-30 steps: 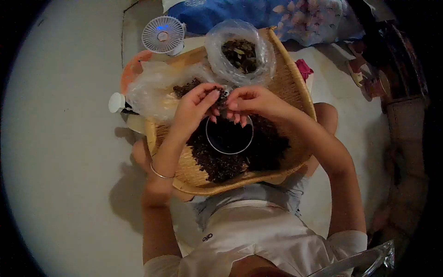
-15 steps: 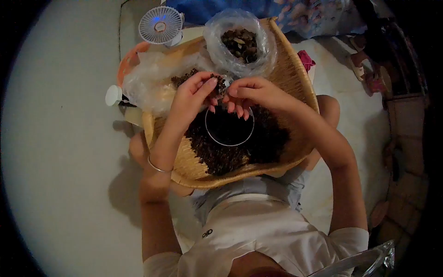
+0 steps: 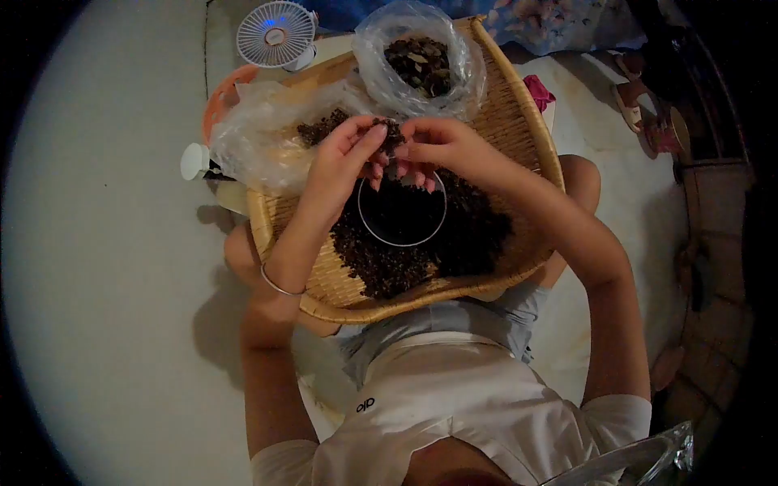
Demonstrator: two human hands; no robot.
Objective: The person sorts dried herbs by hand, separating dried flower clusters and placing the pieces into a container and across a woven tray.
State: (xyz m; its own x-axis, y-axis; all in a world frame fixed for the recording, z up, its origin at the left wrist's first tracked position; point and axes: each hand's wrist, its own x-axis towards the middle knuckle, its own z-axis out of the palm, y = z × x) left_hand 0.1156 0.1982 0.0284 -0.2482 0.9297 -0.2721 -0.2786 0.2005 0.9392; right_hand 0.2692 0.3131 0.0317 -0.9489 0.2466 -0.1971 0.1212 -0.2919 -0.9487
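My left hand [image 3: 347,160] is closed around a dark, crumbly, dried-looking clump [image 3: 391,136], whose kind I cannot make out. From the other side, my right hand [image 3: 448,151] pinches the edge of that clump between thumb and forefinger, its other fingers curling below. Both hands are above a round bowl with a thin pale rim [image 3: 403,245], dark inside. Around the bowl, a heap of dark crumbly bits [image 3: 387,271] lies in a shallow woven bamboo basket [image 3: 528,121]. The basket rests across my lap.
At the basket's far side sits an open clear plastic bag [image 3: 369,61] holding brown dried pieces [image 3: 419,65]. A second plastic bag [image 3: 251,150] lies at the left with more dark clumps [image 3: 322,128]. Beyond are a small white fan [image 3: 275,35] and an orange object [image 3: 223,101].
The view has shifted slightly. My right hand has come a little closer to my left, and its fingertips are now on the clump's edge. The left hand keeps its hold.
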